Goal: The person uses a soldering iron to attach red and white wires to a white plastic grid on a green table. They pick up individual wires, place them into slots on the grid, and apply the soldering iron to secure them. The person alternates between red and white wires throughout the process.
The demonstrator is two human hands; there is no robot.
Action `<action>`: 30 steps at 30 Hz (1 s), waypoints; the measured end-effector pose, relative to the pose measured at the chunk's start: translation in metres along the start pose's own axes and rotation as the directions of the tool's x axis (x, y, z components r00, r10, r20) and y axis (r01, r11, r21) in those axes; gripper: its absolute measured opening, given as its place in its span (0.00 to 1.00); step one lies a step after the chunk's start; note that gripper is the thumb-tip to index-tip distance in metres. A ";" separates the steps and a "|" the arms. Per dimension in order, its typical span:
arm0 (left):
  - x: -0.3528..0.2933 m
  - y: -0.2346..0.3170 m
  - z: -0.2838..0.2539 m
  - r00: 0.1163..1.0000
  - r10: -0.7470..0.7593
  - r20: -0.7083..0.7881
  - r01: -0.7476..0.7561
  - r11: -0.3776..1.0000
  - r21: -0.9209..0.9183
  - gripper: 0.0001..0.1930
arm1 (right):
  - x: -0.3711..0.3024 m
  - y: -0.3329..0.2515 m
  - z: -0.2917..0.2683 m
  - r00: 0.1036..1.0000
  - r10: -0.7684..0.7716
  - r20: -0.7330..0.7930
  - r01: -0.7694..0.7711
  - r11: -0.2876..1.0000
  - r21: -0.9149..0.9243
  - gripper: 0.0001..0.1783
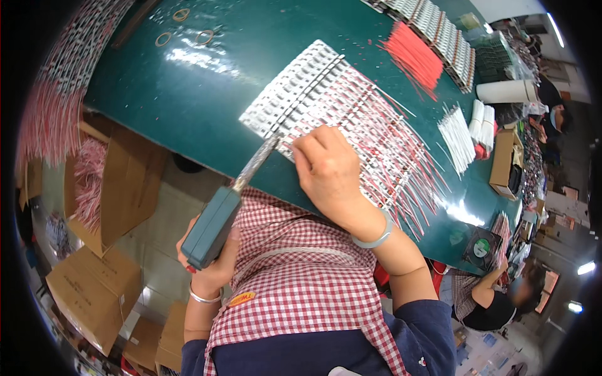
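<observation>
Handheld tool (213, 222): dark green-grey boxy body, left of frame centre, slanted; slim metallic shaft (255, 164) points up and right, tip at the array's lower-left edge, contact unclear. Array of whitish parts (291, 84): flat, rows set diagonally, upper centre of frame; thin red and white wires (411, 169) fan toward lower right.

Pretty bright overall, and the bare right hand (329, 166) looks reasonably crisp. The glossy dark-green tabletop (182, 113) throws harsh white glare in patches though. A glowing white tube light (555, 30) sits upper right; the background there's dimmer, kinda mushy. Fisheye bends the edges into black corners.
</observation>
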State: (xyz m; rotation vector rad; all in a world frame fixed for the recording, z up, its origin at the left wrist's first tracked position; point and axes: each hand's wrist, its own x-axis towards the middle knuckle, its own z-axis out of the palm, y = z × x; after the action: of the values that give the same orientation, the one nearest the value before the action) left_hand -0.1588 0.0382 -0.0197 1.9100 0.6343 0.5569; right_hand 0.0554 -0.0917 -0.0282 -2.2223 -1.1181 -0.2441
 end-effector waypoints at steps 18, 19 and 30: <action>-0.004 -0.024 -0.004 1.000 0.020 -0.023 -0.021 0.999 -0.037 0.17 | 0.070 0.105 -0.049 0.978 0.205 0.042 -0.197 0.969 -0.149 0.03; -0.004 -0.024 -0.004 0.999 0.030 -0.021 -0.030 0.999 -0.030 0.17 | 0.072 0.103 -0.046 0.976 0.207 0.062 -0.195 0.968 -0.158 0.03; -0.001 -0.013 -0.005 0.994 -0.065 -0.086 0.061 0.997 -0.048 0.16 | 0.081 0.099 -0.034 0.975 0.173 0.142 -0.130 0.954 -0.271 0.02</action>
State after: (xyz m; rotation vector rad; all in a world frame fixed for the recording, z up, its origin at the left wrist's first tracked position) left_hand -0.1655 0.0454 -0.0301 1.8245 0.7299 0.6117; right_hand 0.1868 -0.1031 -0.0120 -2.5892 -1.0419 -0.1513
